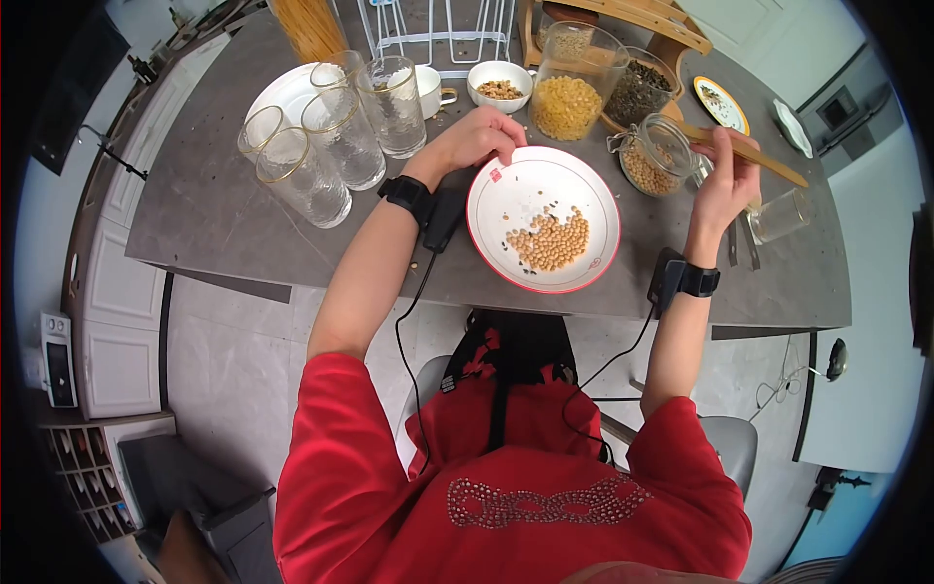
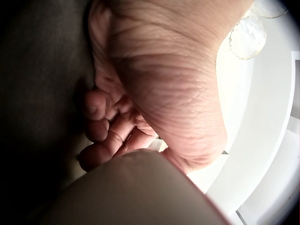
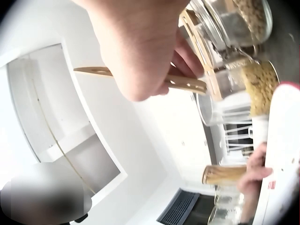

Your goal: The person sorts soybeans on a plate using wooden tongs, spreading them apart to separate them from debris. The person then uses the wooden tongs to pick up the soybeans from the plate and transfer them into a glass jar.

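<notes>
My left hand (image 1: 482, 139) grips the far left rim of a white plate (image 1: 496, 229) with a red edge; in the left wrist view its fingers (image 2: 101, 154) curl by the plate's pale side (image 2: 136, 192). A patch of tan beans (image 1: 553, 243) with some dark seeds lies on the plate. My right hand (image 1: 725, 185) holds a long, flat wooden utensil (image 1: 769, 164), its inner end over the mouth of an open glass jar (image 1: 647, 175) partly filled with similar beans. In the right wrist view the utensil (image 3: 187, 84) runs through the curled fingers, and pale bits show on it.
Several gold-rimmed glasses (image 1: 345, 146) stand at the left. Behind the plate are a bowl of nuts (image 1: 499, 90), a container of yellow pasta (image 1: 567, 107) and a jar of dark bits (image 1: 642, 90). A small glass (image 1: 781, 216) lies at the right. The table edge (image 1: 623, 310) is near my body.
</notes>
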A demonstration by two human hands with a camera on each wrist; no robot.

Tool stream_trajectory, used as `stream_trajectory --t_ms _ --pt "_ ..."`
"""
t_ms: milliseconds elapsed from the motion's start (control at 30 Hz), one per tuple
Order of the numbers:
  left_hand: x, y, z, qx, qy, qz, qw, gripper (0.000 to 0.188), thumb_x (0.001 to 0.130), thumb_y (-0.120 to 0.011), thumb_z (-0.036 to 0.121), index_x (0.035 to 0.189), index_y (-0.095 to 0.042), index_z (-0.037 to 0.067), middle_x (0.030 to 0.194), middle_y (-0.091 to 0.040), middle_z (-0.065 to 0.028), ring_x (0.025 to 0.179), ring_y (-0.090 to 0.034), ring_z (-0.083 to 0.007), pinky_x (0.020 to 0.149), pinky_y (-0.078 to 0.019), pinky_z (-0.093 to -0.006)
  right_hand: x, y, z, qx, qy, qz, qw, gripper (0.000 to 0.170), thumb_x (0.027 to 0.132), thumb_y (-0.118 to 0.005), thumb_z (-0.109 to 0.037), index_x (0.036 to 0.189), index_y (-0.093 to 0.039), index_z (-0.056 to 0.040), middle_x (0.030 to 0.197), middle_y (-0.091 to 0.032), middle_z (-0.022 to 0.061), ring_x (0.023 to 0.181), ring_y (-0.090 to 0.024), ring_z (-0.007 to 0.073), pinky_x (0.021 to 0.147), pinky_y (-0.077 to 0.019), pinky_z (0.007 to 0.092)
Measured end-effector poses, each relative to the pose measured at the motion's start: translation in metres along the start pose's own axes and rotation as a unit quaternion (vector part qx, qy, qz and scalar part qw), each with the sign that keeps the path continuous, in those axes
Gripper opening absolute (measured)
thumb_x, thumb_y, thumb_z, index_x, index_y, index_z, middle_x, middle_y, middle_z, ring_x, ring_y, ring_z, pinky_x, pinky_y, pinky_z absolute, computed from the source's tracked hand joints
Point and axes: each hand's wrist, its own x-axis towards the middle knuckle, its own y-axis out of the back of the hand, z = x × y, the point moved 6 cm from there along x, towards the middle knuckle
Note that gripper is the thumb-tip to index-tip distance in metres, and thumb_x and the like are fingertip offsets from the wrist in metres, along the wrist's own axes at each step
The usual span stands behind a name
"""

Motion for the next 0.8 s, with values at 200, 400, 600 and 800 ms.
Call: stream_trajectory --t_ms 200,400,600,800 --pt "0.002 0.0 -0.004 0.0 -0.003 -0.002 1.0 0.021 0.066 -0.061 0.005 0.083 -0.073 0.0 0.066 -0.062 0.0027 0.053 -0.049 -0.0029 0.046 -0.031 -0.0203 -0.006 0.006 0.004 -0.096 -0.043 0.026 0.994 0.021 0.099 -0.073 -0.018 0.109 -0.068 0.0003 0.091 -0.071 0.0062 0.072 -0.066 0.0113 0.065 -0.0511 0.0251" --pt "0.001 0.001 -0.002 0.004 -0.007 0.0 1.0 0.021 0.066 -0.061 0.006 0.083 -0.073 0.0 0.066 -0.062 0.003 0.053 -0.05 -0.0031 0.046 -0.0314 -0.0203 -0.05 -0.067 -0.01 0.077 -0.089 -0.287 0.951 0.019 0.096 -0.075 -0.01 0.111 -0.068 0.0 0.104 -0.073 0.0064 0.08 -0.07 0.0116 0.072 -0.0572 0.0262" --pt "0.001 0.0 -0.002 -0.002 -0.003 -0.007 1.0 0.021 0.067 -0.061 0.006 0.083 -0.073 0.001 0.066 -0.062 0.003 0.053 -0.05 -0.0032 0.046 -0.032 -0.0203 -0.088 -0.103 -0.027 -0.005 -0.042 -0.5 0.865 0.019 0.09 -0.08 -0.009 0.108 -0.075 -0.0049 0.099 -0.076 0.0041 0.082 -0.07 0.01 0.073 -0.0569 0.0264" --pt "0.0 -0.001 0.0 -0.003 -0.001 -0.005 1.0 0.021 0.066 -0.061 0.008 0.082 -0.073 0.001 0.064 -0.06 0.0028 0.051 -0.049 -0.0046 0.045 -0.0317 -0.022 -0.101 -0.113 -0.03 -0.003 -0.02 -0.558 0.83 0.019 0.089 -0.081 -0.012 0.106 -0.077 -0.0053 0.096 -0.078 0.008 0.078 -0.069 0.0097 0.072 -0.0558 0.0268"
